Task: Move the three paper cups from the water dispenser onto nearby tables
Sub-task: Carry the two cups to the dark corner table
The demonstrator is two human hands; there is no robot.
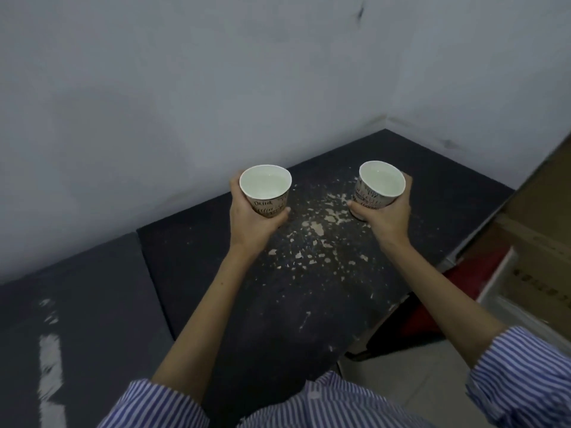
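Left hand: the left hand [251, 217] is wrapped around the lower wall of the left paper cup [266, 190], thumb across the printed front, fingers curled behind it.
Right hand: the right hand [386, 216] grips the right paper cup [378, 186] the same way, thumb on the near side, fingers round the far side.
Cup contents: both cups stand upright with open mouths; each looks filled with a pale liquid, though its level is hard to read.
Cup placement: the two cups sit over the far half of the dark table [309, 304], the left one at about 11 o'clock from the table's middle, the right one at about 1 o'clock, well apart. Whether their bases touch the top or hang just above it cannot be told.
Table surface: the black top is chipped, with pale flakes [318, 227] scattered between the cups.
Surroundings: a second dark table [77, 288] adjoins at 9 o'clock; a grey wall [185, 88] runs behind at 12 o'clock; a red object [460, 279] and cardboard boxes [531, 230] stand at 3 o'clock.
Third cup: not in view.
Step in hand: likely setting two cups down on this table.
Next move: it calls for a level, slow lowering until each base is flat, then loosening both grips without squeezing the thin walls.
Risk: a tilt or pinch could spill liquid.
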